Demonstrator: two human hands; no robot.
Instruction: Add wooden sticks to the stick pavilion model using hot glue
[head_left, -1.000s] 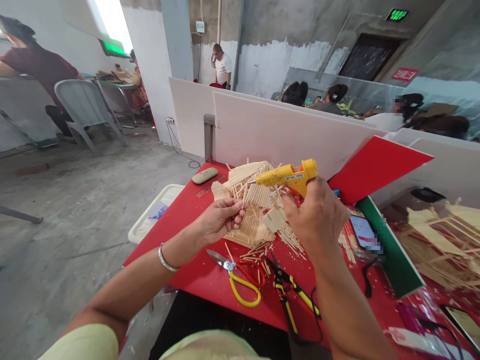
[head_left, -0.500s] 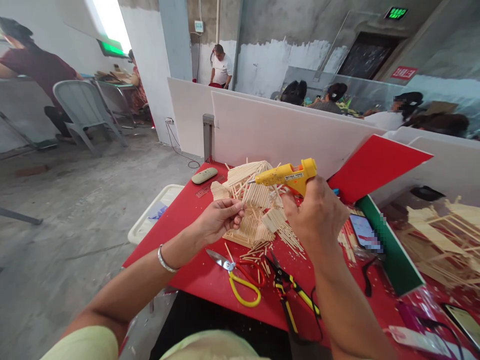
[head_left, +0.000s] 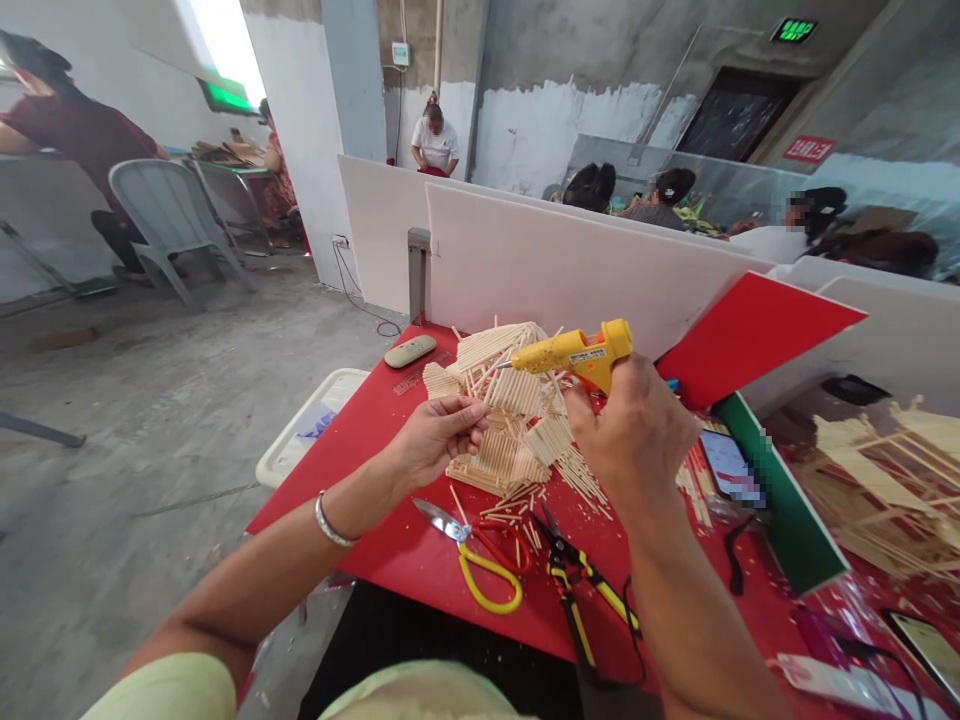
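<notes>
My right hand (head_left: 637,425) grips a yellow hot glue gun (head_left: 574,352), its nozzle pointing left over a small model (head_left: 499,345) built of thin wooden sticks. My left hand (head_left: 448,430) is pinched at the model's front left, just below the nozzle; what the fingertips hold is too small to make out. Loose wooden sticks (head_left: 581,478) lie to the right of the model and in front of it. Nearer to me rest scissors (head_left: 487,580) with red and yellow handles, and black-and-yellow cutters (head_left: 574,575) beside them.
The red table (head_left: 337,500) is backed by a white partition (head_left: 570,255). A case (head_left: 410,350) lies at the far left corner. On the right are a phone (head_left: 731,465), a green board (head_left: 784,500) and another stick model (head_left: 892,470). Several people sit or stand beyond.
Both hands and the glue gun stay almost in place; the nozzle sits very slightly farther right. In the background, the standing person in white has bent forward.
</notes>
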